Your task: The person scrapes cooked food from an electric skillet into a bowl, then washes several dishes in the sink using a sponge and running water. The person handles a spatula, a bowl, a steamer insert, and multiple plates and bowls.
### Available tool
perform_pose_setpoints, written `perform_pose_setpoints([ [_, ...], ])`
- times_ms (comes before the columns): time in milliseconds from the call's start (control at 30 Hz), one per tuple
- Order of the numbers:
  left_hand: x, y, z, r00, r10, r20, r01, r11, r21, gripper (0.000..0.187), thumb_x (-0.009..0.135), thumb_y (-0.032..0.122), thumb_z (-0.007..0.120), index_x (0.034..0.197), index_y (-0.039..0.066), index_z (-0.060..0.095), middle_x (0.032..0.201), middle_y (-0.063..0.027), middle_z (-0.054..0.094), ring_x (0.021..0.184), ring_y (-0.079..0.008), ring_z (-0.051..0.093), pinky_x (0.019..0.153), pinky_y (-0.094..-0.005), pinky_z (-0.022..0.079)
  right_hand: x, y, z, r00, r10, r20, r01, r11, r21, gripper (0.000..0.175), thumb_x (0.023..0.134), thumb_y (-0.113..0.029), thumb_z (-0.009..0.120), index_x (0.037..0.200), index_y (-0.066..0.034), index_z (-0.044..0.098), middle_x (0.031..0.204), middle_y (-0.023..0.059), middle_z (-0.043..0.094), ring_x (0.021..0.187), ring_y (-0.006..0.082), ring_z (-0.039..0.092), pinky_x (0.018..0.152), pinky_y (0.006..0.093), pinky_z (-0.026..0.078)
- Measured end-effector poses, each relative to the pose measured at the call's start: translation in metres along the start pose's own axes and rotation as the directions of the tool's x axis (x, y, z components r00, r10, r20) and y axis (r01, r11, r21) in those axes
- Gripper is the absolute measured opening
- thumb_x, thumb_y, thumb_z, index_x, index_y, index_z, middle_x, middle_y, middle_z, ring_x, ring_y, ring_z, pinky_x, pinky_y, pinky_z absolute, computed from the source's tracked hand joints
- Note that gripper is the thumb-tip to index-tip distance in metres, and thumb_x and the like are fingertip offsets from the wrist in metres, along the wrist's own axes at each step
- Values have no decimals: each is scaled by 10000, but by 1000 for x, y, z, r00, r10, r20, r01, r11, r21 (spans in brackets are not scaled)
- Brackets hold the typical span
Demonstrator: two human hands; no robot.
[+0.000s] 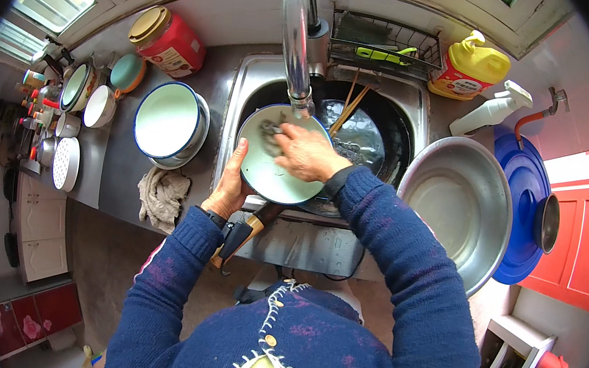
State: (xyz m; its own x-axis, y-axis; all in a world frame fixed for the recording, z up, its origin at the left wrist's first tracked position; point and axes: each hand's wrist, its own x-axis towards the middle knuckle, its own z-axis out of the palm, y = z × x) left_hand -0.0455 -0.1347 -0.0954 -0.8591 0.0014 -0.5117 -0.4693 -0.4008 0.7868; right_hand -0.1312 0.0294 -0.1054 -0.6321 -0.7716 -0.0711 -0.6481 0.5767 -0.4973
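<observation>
My left hand (231, 183) grips the lower left rim of a white enamel bowl (295, 181) with a blue edge, tilted over the sink (423, 103). Inside the bowl, my right hand (306, 152) presses a dark, blurred scourer (269, 131) against the upper left inner wall. The chrome faucet (296, 35) hangs just above the bowl's upper rim. Behind and to the right of the bowl, a black wok (397, 136) lies in the sink with wooden chopsticks (352, 111) standing in it. A wooden-banded handle (254, 226) sticks out over the sink's front edge.
Left of the sink stand another blue-rimmed enamel bowl (167, 119), a crumpled rag (162, 195) and a red jar (176, 48). To the right are a large metal basin (449, 203), a blue lid (519, 195), a white spray bottle (494, 109) and a yellow detergent jug (468, 67). A wire rack (389, 41) hangs behind.
</observation>
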Motion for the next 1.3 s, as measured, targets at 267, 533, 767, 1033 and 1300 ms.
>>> perform_pose_setpoints([
  [267, 6, 9, 13, 852, 508, 129, -458, 602, 654, 708, 783, 385, 682, 1339, 47, 403, 1187, -189, 528, 1113, -294, 527, 955, -373, 412, -31, 20, 36, 981, 194, -13, -187, 921, -341, 198, 801, -143, 553, 962, -98, 660, 993, 83, 605, 962, 242, 589, 757, 373, 472],
  [533, 9, 14, -2, 656, 743, 131, -538, 339, 772, 597, 861, 314, 562, 1325, -30, 410, 1187, -246, 523, 1073, -343, 535, 957, -377, 398, -34, 35, 60, 849, 404, 340, -350, 913, -209, 266, 819, -157, 550, 1044, -63, 659, 1102, 182, 613, 1021, 320, 612, 828, 404, 510],
  [767, 28, -11, -48, 932, 136, -337, -120, 990, 68, 257, 900, 140, 548, 1107, -11, 529, 1013, -85, 601, 812, -169, 624, 676, -302, 537, -58, 40, 3, 904, 374, 209, -415, 885, 212, 235, 758, -108, 598, 965, 0, 624, 957, 233, 627, 935, 388, 600, 798, 427, 481],
  [1033, 18, -22, -18, 983, 101, -154, -112, 992, -63, 328, 830, 60, 623, 1134, 40, 501, 1007, -79, 608, 856, -185, 639, 659, -309, 567, -59, -49, 11, 738, 100, -667, 141, 945, 297, 253, 721, 26, 648, 955, -42, 581, 1008, 138, 519, 863, 289, 574, 740, 336, 486],
  [1300, 11, -30, -21, 996, 12, -91, -9, 999, 34, 396, 816, 115, 659, 1138, 82, 430, 900, -56, 589, 616, -117, 587, 372, -193, 394, -40, -45, -7, 651, 149, -744, 228, 897, 379, 348, 802, -97, 670, 1130, -66, 559, 1111, 155, 490, 1017, 306, 525, 858, 373, 447],
])
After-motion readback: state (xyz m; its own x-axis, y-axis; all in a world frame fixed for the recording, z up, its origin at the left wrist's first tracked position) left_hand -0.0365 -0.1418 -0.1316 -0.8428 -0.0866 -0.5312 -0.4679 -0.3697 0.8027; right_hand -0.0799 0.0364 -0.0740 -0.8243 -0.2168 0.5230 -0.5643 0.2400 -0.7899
